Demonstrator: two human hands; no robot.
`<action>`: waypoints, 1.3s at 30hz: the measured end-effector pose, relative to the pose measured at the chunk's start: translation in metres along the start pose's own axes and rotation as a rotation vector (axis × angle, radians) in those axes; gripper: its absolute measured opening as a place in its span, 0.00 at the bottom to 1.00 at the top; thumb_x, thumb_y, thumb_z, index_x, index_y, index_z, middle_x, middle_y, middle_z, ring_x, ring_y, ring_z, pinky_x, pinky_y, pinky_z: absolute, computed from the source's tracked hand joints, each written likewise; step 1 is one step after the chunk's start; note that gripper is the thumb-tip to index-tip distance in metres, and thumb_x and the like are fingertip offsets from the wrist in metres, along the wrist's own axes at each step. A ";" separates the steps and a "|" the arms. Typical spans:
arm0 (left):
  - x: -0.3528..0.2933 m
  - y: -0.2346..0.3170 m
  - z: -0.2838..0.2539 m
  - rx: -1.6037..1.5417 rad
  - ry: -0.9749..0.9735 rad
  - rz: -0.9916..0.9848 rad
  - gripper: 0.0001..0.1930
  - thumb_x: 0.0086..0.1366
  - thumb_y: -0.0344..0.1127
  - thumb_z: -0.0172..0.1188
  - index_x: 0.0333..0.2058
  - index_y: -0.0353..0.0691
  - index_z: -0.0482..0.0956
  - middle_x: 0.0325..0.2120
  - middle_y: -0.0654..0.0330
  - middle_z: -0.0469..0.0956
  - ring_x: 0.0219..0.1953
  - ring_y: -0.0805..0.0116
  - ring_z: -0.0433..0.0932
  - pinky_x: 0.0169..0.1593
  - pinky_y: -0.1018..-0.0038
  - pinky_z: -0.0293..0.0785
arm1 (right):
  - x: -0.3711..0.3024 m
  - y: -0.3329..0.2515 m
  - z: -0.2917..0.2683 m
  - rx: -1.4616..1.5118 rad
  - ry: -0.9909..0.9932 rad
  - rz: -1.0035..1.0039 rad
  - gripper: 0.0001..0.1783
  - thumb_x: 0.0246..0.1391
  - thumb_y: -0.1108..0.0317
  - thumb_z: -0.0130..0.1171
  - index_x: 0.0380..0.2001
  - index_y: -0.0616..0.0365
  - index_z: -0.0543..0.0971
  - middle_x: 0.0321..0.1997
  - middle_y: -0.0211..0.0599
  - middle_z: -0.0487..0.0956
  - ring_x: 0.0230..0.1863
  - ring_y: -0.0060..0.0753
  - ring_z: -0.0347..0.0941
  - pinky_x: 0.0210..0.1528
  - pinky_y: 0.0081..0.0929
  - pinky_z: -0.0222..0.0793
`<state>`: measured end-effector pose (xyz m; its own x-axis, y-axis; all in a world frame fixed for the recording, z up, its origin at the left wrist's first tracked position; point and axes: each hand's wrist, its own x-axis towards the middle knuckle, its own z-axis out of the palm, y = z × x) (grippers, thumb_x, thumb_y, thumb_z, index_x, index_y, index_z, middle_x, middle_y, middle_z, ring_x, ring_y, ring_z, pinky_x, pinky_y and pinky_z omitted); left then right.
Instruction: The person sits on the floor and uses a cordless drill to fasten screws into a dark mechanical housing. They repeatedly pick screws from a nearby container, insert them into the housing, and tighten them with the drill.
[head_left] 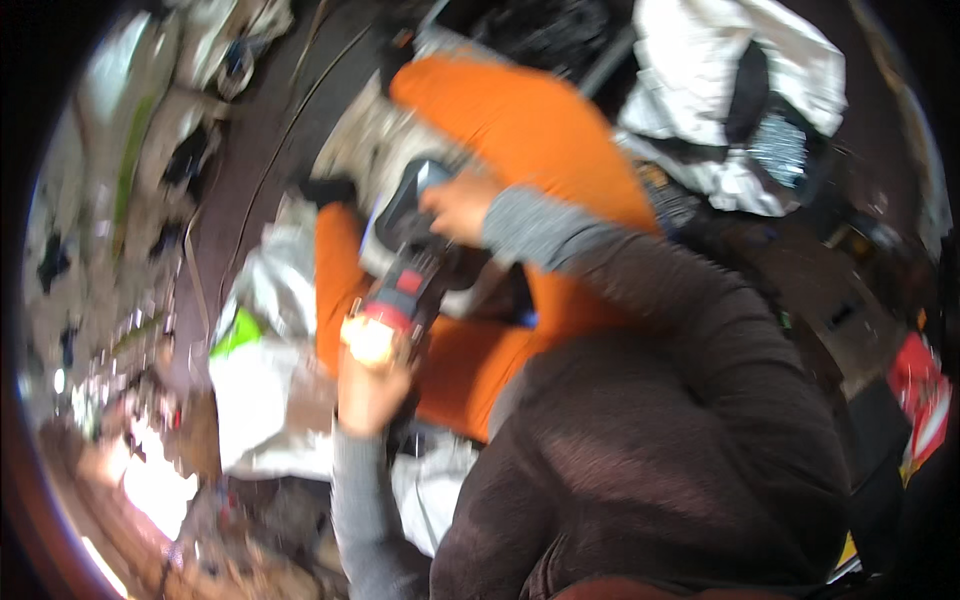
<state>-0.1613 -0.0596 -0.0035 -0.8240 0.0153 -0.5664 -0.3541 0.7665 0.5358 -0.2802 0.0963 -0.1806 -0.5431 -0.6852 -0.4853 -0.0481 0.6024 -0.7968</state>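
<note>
Risk is lying mostly in the grip. Near the middle of the frame a red-and-black handheld power tool, as its shape is suggesting, is slanting above the person's orange trousers, between the two hands. The left hand is bending round the lower end of the tool and seems to be closing on it, just beside a bright yellow glow. The right hand is curling its fingers over a dark grey block at the upper end; whether it is truly gripping or only pressing, one cannot tell because of blur. If either hand is holding too loosely, the tool could be tipping into the lap. If the glow is coming from something hot, which one cannot confirm, the left fingers could be suffering, since they are lying so near. A thin cable is running through the upper left and could be catching a foot.

About containers: in the upper right a white sack is gaping, and silvery material is showing at its opening. At the upper middle a grey-rimmed crate is holding dark, crumpled stuff. Left of centre another white sack is slumping, its contents hiding from view.
</note>
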 end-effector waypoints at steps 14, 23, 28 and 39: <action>-0.077 -0.003 0.070 -0.661 0.402 -0.205 0.12 0.54 0.25 0.65 0.39 0.35 0.76 0.28 0.60 0.76 0.21 0.72 0.72 0.27 0.73 0.69 | -0.245 0.153 -0.149 -0.621 1.135 0.211 0.09 0.48 0.62 0.62 0.33 0.49 0.84 0.32 0.36 0.83 0.39 0.40 0.78 0.43 0.36 0.73; -0.096 -0.022 0.079 -0.685 0.479 -0.112 0.12 0.54 0.25 0.65 0.38 0.37 0.75 0.30 0.61 0.76 0.20 0.76 0.70 0.23 0.78 0.66 | -0.294 0.259 -0.176 -0.605 0.549 0.831 0.20 0.46 0.54 0.67 0.44 0.45 0.81 0.45 0.37 0.81 0.49 0.40 0.76 0.54 0.39 0.70; -0.104 -0.027 0.085 -0.681 0.514 -0.064 0.11 0.54 0.25 0.65 0.36 0.37 0.75 0.29 0.61 0.75 0.19 0.77 0.69 0.21 0.79 0.64 | -0.293 0.273 -0.186 -0.504 0.623 0.801 0.13 0.45 0.61 0.67 0.37 0.47 0.83 0.37 0.38 0.83 0.43 0.42 0.79 0.51 0.36 0.72; -0.094 -0.010 0.046 -0.071 0.331 0.309 0.05 0.54 0.24 0.63 0.30 0.36 0.77 0.19 0.62 0.75 0.17 0.70 0.73 0.23 0.72 0.68 | -0.295 0.206 -0.208 -0.098 0.625 0.522 0.13 0.59 0.67 0.53 0.46 0.54 0.80 0.43 0.39 0.81 0.42 0.34 0.78 0.48 0.31 0.75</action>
<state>-0.0595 -0.0393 0.0150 -0.9887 0.0211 -0.1487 -0.0895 0.7125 0.6959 -0.3042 0.5080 -0.1267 -0.8813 0.0309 -0.4716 0.2833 0.8332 -0.4748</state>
